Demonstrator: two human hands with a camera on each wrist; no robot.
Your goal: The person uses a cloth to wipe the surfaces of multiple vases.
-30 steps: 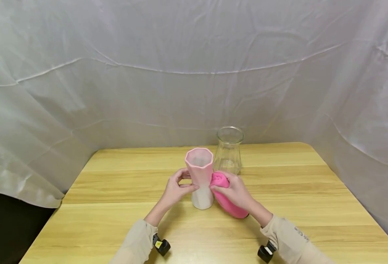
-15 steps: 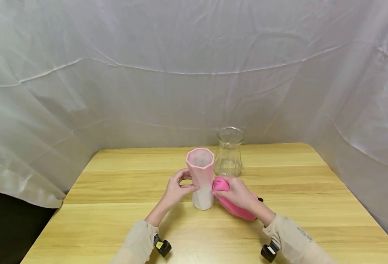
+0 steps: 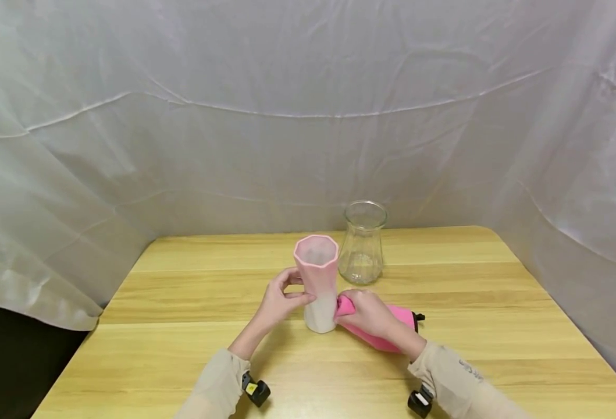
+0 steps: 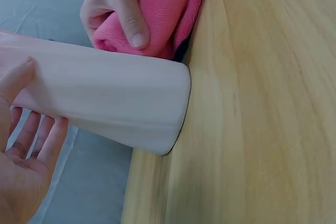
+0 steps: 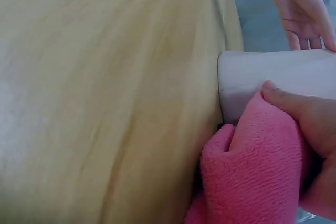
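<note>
Pink at the rim and fading to white at the base, a faceted vase (image 3: 318, 283) stands upright on the wooden desk (image 3: 182, 349), near the middle of it. The left hand (image 3: 278, 301) steadies it from the left side, thumb and fingers curled round its waist; in the left wrist view the thumb lies on the vase wall and the fingers reach round behind it. The right hand (image 3: 369, 312) grips a bunched pink cloth (image 3: 399, 319) and presses it against the lower right side of the vase, close to the base; in the right wrist view the thumb lies along the top of the cloth where it meets the white wall, and the cloth's folded end touches the vase just above the desk. The rest of the cloth trails away to the right under the hand, lying on the desk. Behind the vase and a little to its right stands a clear glass vase (image 3: 363, 243), upright and apart from it. Both forearms wear beige sleeves; the right sleeve (image 3: 456, 378) carries a small dark print, too small to read. White fabric (image 3: 308, 116) hangs round the desk on three sides.
</note>
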